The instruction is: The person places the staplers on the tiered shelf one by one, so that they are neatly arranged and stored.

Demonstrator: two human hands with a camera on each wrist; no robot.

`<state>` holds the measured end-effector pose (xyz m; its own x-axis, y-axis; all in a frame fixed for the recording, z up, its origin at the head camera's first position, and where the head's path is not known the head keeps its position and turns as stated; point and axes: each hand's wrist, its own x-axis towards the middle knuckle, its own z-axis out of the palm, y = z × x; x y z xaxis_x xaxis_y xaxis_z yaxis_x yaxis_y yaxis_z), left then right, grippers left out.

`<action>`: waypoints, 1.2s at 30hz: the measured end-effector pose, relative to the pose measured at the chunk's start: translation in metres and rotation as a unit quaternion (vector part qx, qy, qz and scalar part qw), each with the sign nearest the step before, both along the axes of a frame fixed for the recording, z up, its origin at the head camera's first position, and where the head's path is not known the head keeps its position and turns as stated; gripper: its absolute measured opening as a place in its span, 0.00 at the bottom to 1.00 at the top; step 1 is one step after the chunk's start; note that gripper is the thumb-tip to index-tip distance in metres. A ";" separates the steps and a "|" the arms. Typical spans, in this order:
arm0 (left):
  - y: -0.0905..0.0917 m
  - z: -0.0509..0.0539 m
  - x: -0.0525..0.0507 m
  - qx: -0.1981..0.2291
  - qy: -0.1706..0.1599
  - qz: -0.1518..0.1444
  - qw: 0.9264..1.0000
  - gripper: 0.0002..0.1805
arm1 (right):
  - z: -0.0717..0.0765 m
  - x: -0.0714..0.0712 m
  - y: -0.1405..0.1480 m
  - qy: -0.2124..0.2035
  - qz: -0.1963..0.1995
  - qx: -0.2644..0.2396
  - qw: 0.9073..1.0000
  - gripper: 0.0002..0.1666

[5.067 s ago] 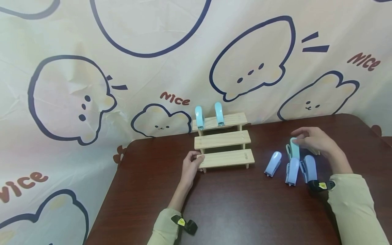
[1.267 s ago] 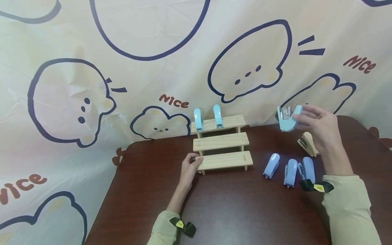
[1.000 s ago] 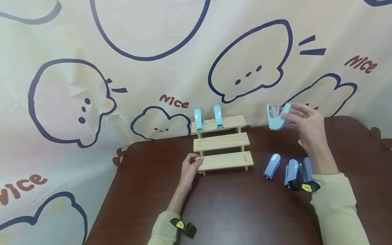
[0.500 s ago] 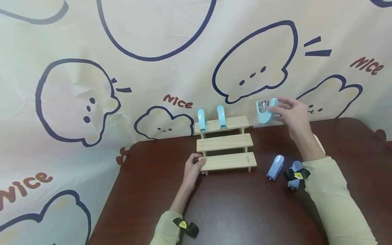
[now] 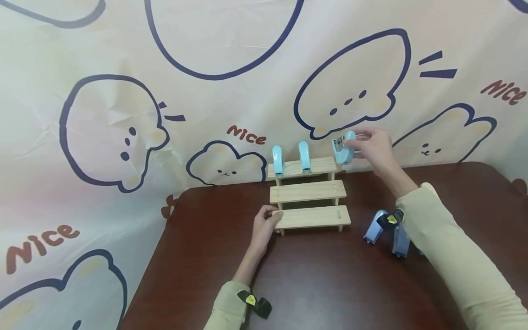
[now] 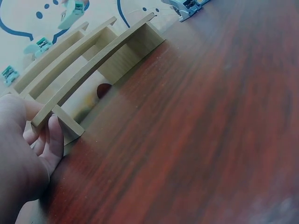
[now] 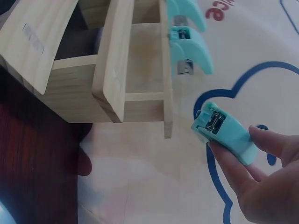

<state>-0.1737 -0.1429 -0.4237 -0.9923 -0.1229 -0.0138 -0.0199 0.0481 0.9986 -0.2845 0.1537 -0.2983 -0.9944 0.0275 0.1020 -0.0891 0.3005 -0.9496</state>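
Note:
A three-tier wooden rack stands near the table's back edge. The left hand grips the left end of its lowest shelf, thumb on top; the left wrist view shows this hand and the curled fingers under the board. Two light-blue staplers, one at the left and one near the middle, stand on the top shelf. The right hand pinches a third light-blue stapler just beyond the top shelf's right end. In the right wrist view that stapler hangs apart from the rack.
Blue-violet staplers, one and another, lie on the dark brown table right of the rack, partly under the right wrist and sleeve. A cloth printed with cartoon faces hangs behind the table.
The right hand has lifted the light-blue stapler from the group on the right and carried it left to the top shelf's right end. The left hand keeps its grip on the rack.

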 end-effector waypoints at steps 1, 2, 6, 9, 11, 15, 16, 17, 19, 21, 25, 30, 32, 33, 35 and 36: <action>0.001 0.001 0.001 -0.001 0.001 -0.001 1.000 0.12 | 0.000 -0.002 -0.001 -0.002 0.000 0.007 1.000 0.30; 0.002 0.002 0.001 -0.001 0.002 -0.001 1.000 0.12 | 0.001 -0.003 -0.003 -0.003 0.001 0.016 1.000 0.30; 0.003 0.001 -0.001 -0.002 0.005 -0.001 1.000 0.13 | 0.001 -0.010 -0.008 -0.005 0.006 0.052 0.999 0.30; 0.004 -0.001 -0.002 -0.004 0.007 -0.002 1.000 0.13 | 0.001 -0.013 -0.011 -0.008 0.014 0.076 0.997 0.30; 0.005 -0.001 -0.002 -0.005 0.007 -0.002 1.000 0.13 | 0.001 -0.014 -0.013 -0.011 0.019 0.087 0.996 0.30; 0.005 -0.002 -0.003 -0.003 0.007 -0.003 1.000 0.13 | 0.002 -0.017 -0.016 -0.026 0.029 0.103 0.994 0.30; 0.005 -0.002 -0.002 -0.001 0.007 -0.003 1.000 0.13 | 0.002 -0.018 -0.017 -0.029 0.030 0.106 0.994 0.30; 0.005 -0.002 -0.002 0.000 0.007 -0.003 1.000 0.13 | 0.002 -0.019 -0.018 -0.030 0.032 0.107 0.993 0.30; 0.005 -0.003 -0.002 0.001 0.007 -0.004 1.000 0.13 | 0.000 -0.019 -0.019 -0.029 0.032 0.111 0.993 0.29; 0.005 -0.004 -0.002 0.003 0.004 -0.006 1.000 0.13 | -0.002 -0.017 -0.021 -0.020 0.030 0.122 0.992 0.29; 0.004 -0.002 0.000 0.004 0.004 -0.009 1.000 0.13 | -0.004 -0.013 -0.028 0.012 0.021 0.157 0.987 0.29; 0.003 0.001 0.000 0.002 0.008 -0.006 1.000 0.14 | -0.006 -0.013 -0.037 0.044 0.015 0.172 0.984 0.28; 0.002 0.002 0.000 0.001 0.007 -0.005 1.000 0.15 | -0.007 -0.014 -0.039 0.049 0.012 0.177 0.983 0.27; 0.001 0.002 0.001 0.001 0.006 -0.004 1.000 0.15 | -0.008 -0.014 -0.040 0.050 0.010 0.180 0.982 0.27; 0.000 0.002 0.002 -0.001 0.004 -0.004 1.000 0.15 | -0.010 -0.014 -0.042 0.053 0.008 0.185 0.981 0.26; 0.000 0.002 0.002 -0.001 0.004 -0.004 1.000 0.15 | -0.010 -0.014 -0.043 0.054 0.007 0.188 0.981 0.26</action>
